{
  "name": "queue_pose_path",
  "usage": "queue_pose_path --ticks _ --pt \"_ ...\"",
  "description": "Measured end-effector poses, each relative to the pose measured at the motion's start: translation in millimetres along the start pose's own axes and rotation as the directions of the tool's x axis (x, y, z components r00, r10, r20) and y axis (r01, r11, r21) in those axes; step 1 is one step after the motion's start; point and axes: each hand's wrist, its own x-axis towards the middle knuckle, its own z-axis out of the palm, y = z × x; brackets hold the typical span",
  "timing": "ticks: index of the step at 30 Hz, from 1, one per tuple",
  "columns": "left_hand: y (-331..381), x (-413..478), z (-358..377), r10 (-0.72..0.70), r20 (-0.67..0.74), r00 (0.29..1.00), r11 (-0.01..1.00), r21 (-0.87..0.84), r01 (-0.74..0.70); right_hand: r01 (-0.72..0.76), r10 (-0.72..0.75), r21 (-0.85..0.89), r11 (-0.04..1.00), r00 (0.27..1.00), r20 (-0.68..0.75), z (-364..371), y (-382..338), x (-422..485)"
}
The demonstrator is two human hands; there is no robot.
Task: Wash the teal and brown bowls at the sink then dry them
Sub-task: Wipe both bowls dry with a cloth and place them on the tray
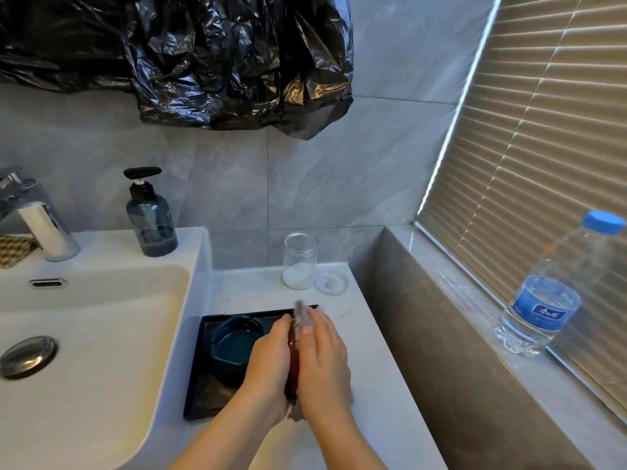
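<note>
Brown glossy bowl (291, 366) seems clamped in left hand (268, 364), right hand (324, 362) clutching grey cloth (302, 317) round it; wet, it may slip onto the round teal bowl (234, 347) left of the grip.

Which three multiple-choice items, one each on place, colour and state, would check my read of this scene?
1. Where is the teal bowl? A in the sink; B on the black tray; C on the window ledge.
2. The water bottle has a cap that is: A blue; B red; C white.
3. The brown bowl is: A in the sink; B stacked in the teal bowl; C held with a grey cloth.
Answers: B, it sits upright inside the tray's rim; A, the cap shows blue; C, left hand and right hand clasp it.
</note>
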Motion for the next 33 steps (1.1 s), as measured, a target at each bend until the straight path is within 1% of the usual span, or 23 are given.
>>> queue_pose_path --ticks 1,2,3,5,7,8,11,13,14,15,16,17,18,20,21,23,24,27,29,31,33 --pt "-0.6 0.9 -0.5 0.016 0.005 1.0 0.999 0.032 -0.016 0.05 -0.05 -0.006 0.999 0.999 0.003 0.4 -1.3 -2.1" --pt "-0.7 1.2 -0.7 0.033 0.021 0.999 0.997 0.074 -0.035 0.061 -0.062 0.05 0.997 0.998 0.014 -0.9 -1.6 -2.8" --pt "-0.8 1.5 -1.2 0.038 0.037 0.999 0.993 0.107 -0.042 0.022 -0.027 0.152 0.988 0.999 0.027 -3.8 -3.1 -1.9" --pt "0.1 0.9 -3.8 -0.002 0.067 0.998 0.995 0.102 -0.005 -0.13 0.113 0.327 0.936 0.991 0.068 -8.5 -0.3 6.7" --pt "0.0 3.5 -9.0 -0.062 0.069 0.996 0.996 0.074 0.057 -0.288 0.252 0.379 0.879 0.957 0.144 -15.3 0.0 12.5" --pt "-0.3 6.0 -12.1 -0.086 0.073 0.994 0.996 0.04 0.084 -0.343 0.297 0.385 0.857 0.939 0.176 -17.8 2.4 15.0" --pt "-1.6 17.4 -21.9 -0.141 0.089 0.986 0.982 -0.11 0.15 -0.476 0.377 0.488 0.731 0.879 0.292 -21.3 4.8 16.9" --pt "-4.5 25.2 -25.0 -0.156 0.055 0.986 0.976 -0.146 0.163 -0.542 0.403 0.506 0.671 0.839 0.365 -21.9 7.3 14.8" --pt "-6.6 28.4 -26.6 -0.165 0.025 0.986 0.976 -0.138 0.167 -0.555 0.396 0.514 0.654 0.83 0.393 -23.0 11.7 14.2" --pt "-8.3 30.3 -28.1 -0.174 -0.019 0.985 0.979 -0.107 0.171 -0.547 0.377 0.52 0.656 0.834 0.402 -25.3 15.5 13.0" --pt "-10.6 32.2 -29.9 -0.179 -0.06 0.982 0.982 -0.065 0.176 -0.522 0.357 0.507 0.686 0.849 0.391 -28.8 17.7 11.5" --pt "-13.0 32.0 -31.7 -0.183 -0.081 0.98 0.983 -0.038 0.181 -0.497 0.356 0.493 0.714 0.864 0.356 -30.1 19.3 10.5" --pt "-15.4 31.6 -32.5 -0.207 -0.074 0.976 0.978 -0.028 0.206 -0.477 0.357 0.483 0.734 0.876 0.324 -31.8 22.2 9.8" --pt "-17.1 24.3 -28.6 -0.307 0.019 0.951 0.952 0.005 0.307 -0.443 0.342 0.46 0.77 0.894 0.29 -33.6 18.4 7.1" --pt "-17.5 20.7 -25.9 -0.354 0.078 0.932 0.935 0.031 0.353 -0.413 0.323 0.425 0.806 0.907 0.269 -33.1 14.4 5.2" --pt "-19.6 17.8 -23.5 -0.4 0.157 0.903 0.917 0.057 0.396 -0.326 0.259 0.335 0.884 0.938 0.23 -30.4 6.4 0.5" --pt "-20.6 18.3 -24.0 -0.405 0.187 0.895 0.914 0.056 0.402 -0.289 0.224 0.321 0.902 0.948 0.225 -28.8 4.9 -1.8" --pt "-23.4 21.4 -27.4 -0.415 0.251 0.874 0.902 -0.012 0.432 -0.266 0.202 0.289 0.92 0.952 0.231 -27.5 -3.3 -8.2" --pt "-25.2 24.0 -31.6 -0.416 0.29 0.862 0.876 -0.128 0.465 -0.25 0.196 0.302 0.92 0.96 0.198 -32.0 -5.3 -3.1" --pt "-25.9 26.6 -36.5 -0.394 0.329 0.858 0.839 -0.253 0.482 -0.194 0.17 0.288 0.938 0.98 0.105 -35.8 -5.1 6.2" --pt "-24.6 26.6 -39.0 -0.337 0.329 0.882 0.847 -0.303 0.437 -0.115 0.117 0.205 0.972 0.993 0.0 -32.8 -0.7 12.3"
